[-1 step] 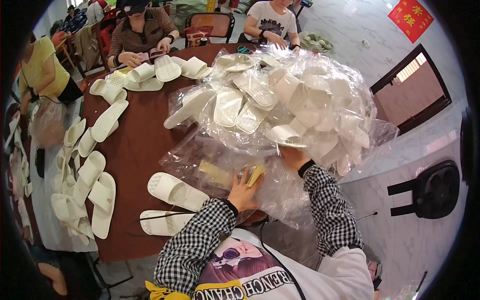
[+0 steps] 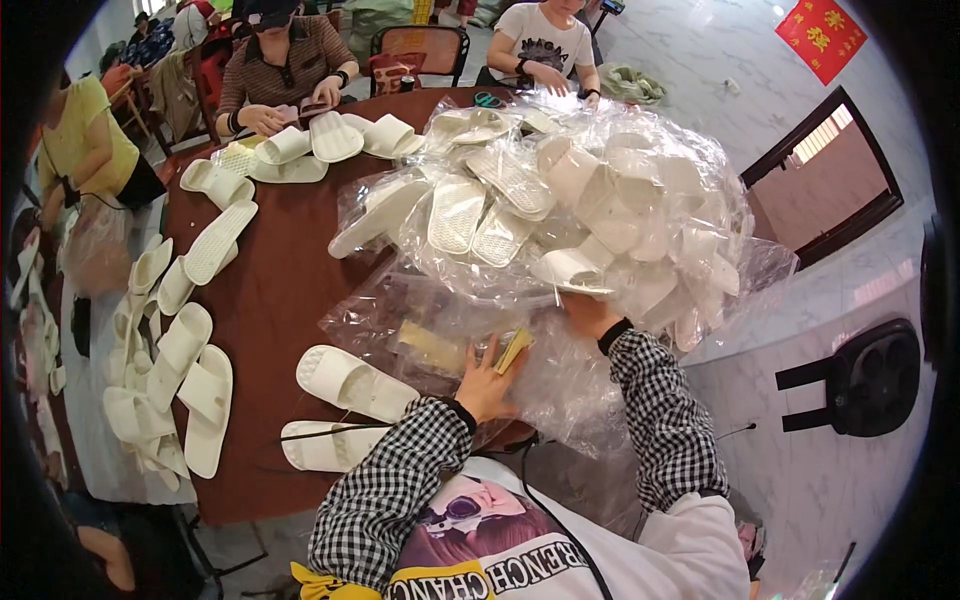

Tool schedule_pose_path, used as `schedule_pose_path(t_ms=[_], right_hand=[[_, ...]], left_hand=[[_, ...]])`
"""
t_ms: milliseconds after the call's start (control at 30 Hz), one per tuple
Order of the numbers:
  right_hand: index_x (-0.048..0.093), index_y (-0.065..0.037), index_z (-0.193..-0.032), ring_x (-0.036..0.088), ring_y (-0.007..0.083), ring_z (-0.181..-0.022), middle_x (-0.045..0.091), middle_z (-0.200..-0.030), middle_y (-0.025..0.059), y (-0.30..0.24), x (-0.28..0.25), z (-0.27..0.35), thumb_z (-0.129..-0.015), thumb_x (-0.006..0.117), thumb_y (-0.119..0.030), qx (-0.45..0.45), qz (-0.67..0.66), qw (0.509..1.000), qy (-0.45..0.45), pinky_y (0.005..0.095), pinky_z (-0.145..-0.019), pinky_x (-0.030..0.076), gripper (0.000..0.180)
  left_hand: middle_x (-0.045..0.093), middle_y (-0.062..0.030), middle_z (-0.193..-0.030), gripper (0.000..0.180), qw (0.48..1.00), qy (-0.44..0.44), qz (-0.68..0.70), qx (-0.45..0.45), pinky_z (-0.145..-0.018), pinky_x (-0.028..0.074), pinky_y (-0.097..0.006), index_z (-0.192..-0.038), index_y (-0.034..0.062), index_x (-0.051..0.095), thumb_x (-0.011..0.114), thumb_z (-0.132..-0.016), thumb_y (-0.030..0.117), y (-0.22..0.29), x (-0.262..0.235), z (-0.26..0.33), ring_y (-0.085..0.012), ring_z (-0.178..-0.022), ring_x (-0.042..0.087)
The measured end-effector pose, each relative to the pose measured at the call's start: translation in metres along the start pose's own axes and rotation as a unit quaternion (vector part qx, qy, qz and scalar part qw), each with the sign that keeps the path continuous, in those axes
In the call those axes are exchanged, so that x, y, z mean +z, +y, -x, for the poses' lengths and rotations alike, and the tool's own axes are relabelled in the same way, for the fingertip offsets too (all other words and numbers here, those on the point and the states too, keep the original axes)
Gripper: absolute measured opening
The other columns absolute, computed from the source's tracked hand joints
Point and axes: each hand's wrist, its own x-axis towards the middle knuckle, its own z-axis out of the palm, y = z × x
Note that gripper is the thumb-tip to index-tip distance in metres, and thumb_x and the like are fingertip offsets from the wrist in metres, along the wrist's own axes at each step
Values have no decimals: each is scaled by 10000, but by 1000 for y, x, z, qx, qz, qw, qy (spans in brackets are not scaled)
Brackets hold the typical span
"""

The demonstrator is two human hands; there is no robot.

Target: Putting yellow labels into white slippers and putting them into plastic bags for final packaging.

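My left hand point(image 2: 487, 388) lies with its fingers spread on clear plastic bags point(image 2: 560, 385) at the table's near edge. A narrow yellow piece point(image 2: 514, 351) is right beside its fingertips; I cannot tell if they touch it. Another flat yellow piece point(image 2: 432, 347) shows under the plastic. My right hand point(image 2: 590, 314) reaches to the near side of a big heap of bagged white slippers point(image 2: 640, 190), just below one slipper point(image 2: 572, 268). Its fingers are hidden by plastic and blur. Two unbagged white slippers point(image 2: 355, 382) lie left of my left forearm.
More white slippers point(image 2: 205, 405) line the left side of the brown table point(image 2: 265, 330) and its far edge. Green-handled scissors point(image 2: 487, 100) are at the back. Two people point(image 2: 290, 70) sit across the table; another in yellow point(image 2: 95, 140) is at the left. A black stool point(image 2: 870, 380) is at right.
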Motion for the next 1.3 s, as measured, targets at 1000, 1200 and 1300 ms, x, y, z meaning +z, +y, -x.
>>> schedule_pose_path(t_ms=[1000,1200,1300], right_hand=[[516,-16,-1293,559,320,-1143,532,-1325,144,-152,-218,-15,-904,566,-98,-191,-229,933,-203,379,-939,477,400],[582,5,-1037,605,347,-967,601,-1012,158,-263,-122,-57,-875,536,-72,-341,-379,824,-246,422,-832,502,185],[585,14,-999,609,365,-955,596,-1012,183,-283,-22,-59,-837,552,-68,-343,-293,839,-304,443,-801,507,184]], left_hand=[[537,-232,-1277,599,923,270,83,-261,-943,444,-460,-1384,22,451,642,-823,113,-22,-92,213,-409,-1099,545],[497,-270,-1294,794,860,262,-65,-434,-914,421,-484,-1455,-18,292,694,-803,192,-20,-72,270,-431,-1091,526],[458,-278,-1339,906,839,226,-53,-492,-915,421,-480,-1483,-11,227,737,-770,219,-15,-60,267,-433,-1110,521]])
